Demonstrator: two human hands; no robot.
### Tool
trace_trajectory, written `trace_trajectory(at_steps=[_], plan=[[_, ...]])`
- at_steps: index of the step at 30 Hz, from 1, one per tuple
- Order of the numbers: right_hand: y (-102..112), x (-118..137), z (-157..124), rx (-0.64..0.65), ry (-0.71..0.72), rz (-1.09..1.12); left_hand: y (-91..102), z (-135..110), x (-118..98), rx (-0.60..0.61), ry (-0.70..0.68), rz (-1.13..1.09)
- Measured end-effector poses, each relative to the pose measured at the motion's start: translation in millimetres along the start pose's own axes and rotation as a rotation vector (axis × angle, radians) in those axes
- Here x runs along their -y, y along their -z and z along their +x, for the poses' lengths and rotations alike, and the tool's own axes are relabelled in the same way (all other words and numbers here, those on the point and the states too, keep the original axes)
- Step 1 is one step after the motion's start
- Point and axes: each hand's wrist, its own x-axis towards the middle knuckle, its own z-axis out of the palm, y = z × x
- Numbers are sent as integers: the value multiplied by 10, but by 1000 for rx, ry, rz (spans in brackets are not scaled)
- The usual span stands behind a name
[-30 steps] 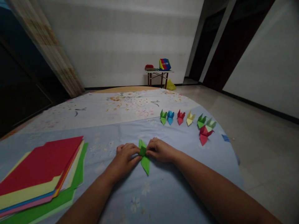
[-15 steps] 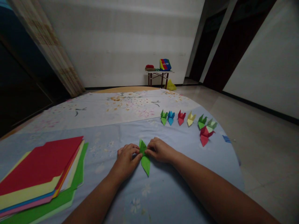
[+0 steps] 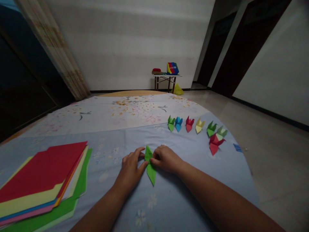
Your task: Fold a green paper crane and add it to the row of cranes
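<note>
A narrow, diamond-shaped piece of green folded paper [image 3: 151,175] lies on the blue part of the tablecloth in front of me, pointed at both ends. My left hand [image 3: 131,166] holds its left edge, thumb at the middle and index finger higher up, with a gap between the two. From the right, my right hand [image 3: 166,158] pinches the paper near its middle between thumb and curled fingers. Those fingertips partly cover its right edge.
Several folded paper cranes, among them a blue one [image 3: 178,124] and a red one [image 3: 215,144], stand at the table's right. A stack of coloured paper [image 3: 45,170] lies to the left. Beyond the round table [image 3: 135,93], a small side table [image 3: 166,76] carries a colourful box [image 3: 173,68].
The left index finger has lifted and straightened, showing more of the paper's upper half. The right hand keeps its pinch. The whole view has shifted slightly.
</note>
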Motion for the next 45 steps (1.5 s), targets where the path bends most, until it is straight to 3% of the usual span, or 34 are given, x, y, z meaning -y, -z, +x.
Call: trace_trajectory(at_steps=[10,22,30,35,39,45], plan=[[6,55,14,40,-66,-62,-15,5,-2,-9,15,17],[28,27,9,-4,-117,-40,4,20,34,7,-14,9],[10,0,-2,-58,-130,101,-12,33,52,0,-11,6],[69,-114,-13,27,-7,276,24,45,48,29,10,-27],[110,-193,-22,117,111,315,91,44,52,104,-52,22],[122,-205,-33,126,136,281,141,29,39,146,-109,67]])
